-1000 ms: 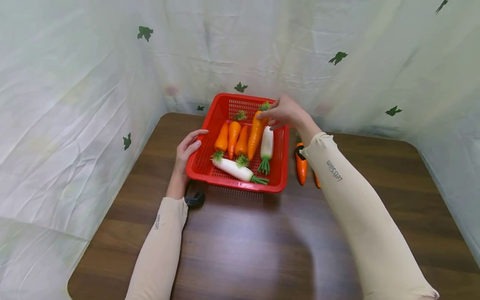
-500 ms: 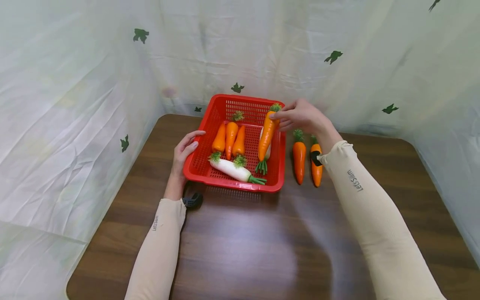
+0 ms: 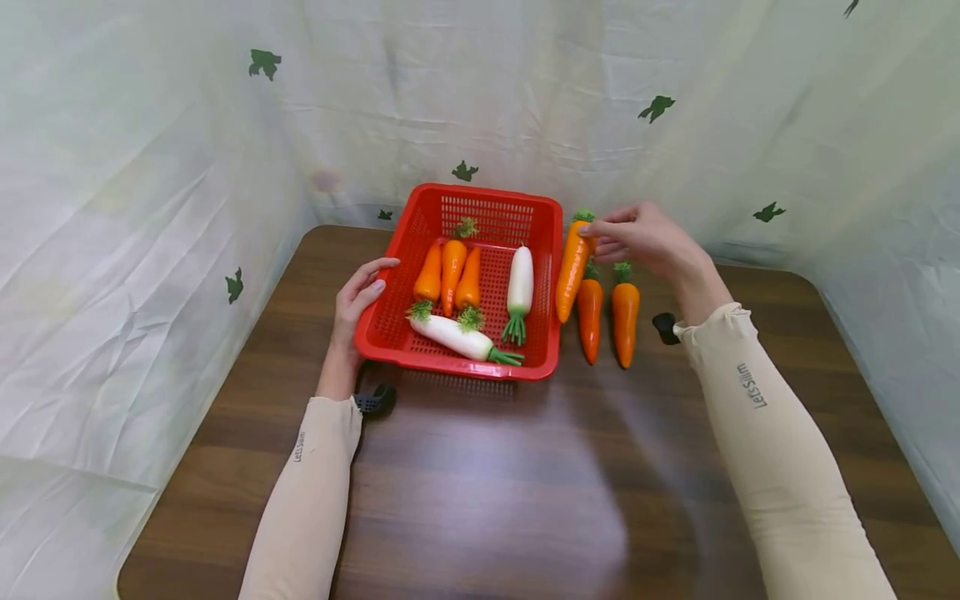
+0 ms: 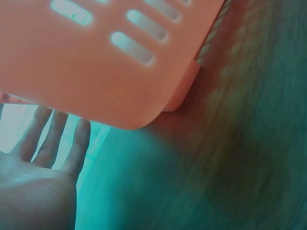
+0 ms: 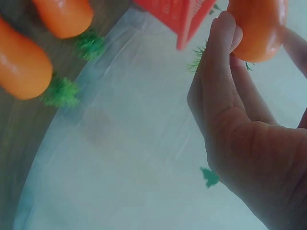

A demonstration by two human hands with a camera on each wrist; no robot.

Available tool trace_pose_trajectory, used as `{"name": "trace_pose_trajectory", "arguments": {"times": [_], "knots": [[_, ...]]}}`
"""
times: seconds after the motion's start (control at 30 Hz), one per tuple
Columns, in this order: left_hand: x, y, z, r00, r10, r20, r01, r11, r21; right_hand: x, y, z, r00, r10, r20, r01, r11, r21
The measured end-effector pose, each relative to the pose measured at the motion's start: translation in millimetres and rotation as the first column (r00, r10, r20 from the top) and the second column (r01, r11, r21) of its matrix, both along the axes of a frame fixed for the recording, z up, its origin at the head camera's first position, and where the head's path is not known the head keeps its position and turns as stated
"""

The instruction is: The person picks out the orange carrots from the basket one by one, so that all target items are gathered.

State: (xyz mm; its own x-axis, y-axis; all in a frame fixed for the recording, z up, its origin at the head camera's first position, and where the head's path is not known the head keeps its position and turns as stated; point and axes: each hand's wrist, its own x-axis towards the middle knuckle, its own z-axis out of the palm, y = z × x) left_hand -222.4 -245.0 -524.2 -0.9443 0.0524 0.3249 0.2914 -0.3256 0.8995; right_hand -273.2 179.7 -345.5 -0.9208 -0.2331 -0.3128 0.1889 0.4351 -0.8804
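My right hand (image 3: pixel 648 242) pinches an orange carrot (image 3: pixel 573 271) near its leafy top. The carrot hangs, tip down, just right of the red basket (image 3: pixel 550 362); the right wrist view shows the fingers (image 5: pixel 220 62) against its thick end. Fairly straight fingers of my left hand (image 3: pixel 352 304) touch the basket's left rim; in the left wrist view, their tips (image 4: pixel 82 129) meet the rim's edge. Inside lie several carrots (image 3: pixel 452 271), a white radish (image 3: pixel 521 283) on the right and another white radish (image 3: pixel 457 336) across the front.
Two carrots (image 3: pixel 590 321) (image 3: pixel 625 325) lie side by side on the brown wooden table (image 3: pixel 480 500), right of the basket. A white curtain (image 3: pixel 525 92) with green leaf shapes surrounds the table's back and sides. A dark band sits at each wrist.
My right hand has lifted the carrot out of the basket and carried it right, past the rim. The white radish beneath it is uncovered. My left hand stays at the rim.
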Motion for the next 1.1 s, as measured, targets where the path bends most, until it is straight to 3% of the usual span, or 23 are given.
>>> {"name": "trace_pose_trajectory", "arguments": {"times": [0.4, 0.8, 1.1], "knots": [[0.1, 5.6, -2.6, 1.0, -0.003, -0.006, 0.003, 1.0, -0.002, 18.2, 48.1, -20.2, 0.998, -0.037, -0.05, 0.037, 0.999, -0.003], [1.0, 1.3, 1.4, 1.0, 0.012, -0.004, -0.012, 1.0, -0.001, 30.2, 80.0, -57.8, 0.988, -0.129, -0.083, 0.12, 0.987, -0.108], [2.0, 0.6, 0.8, 1.0, -0.005, 0.005, 0.005, 1.0, 0.008, 36.1, 98.6, -81.9, 0.977, -0.203, -0.056, 0.19, 0.964, -0.184]]}}
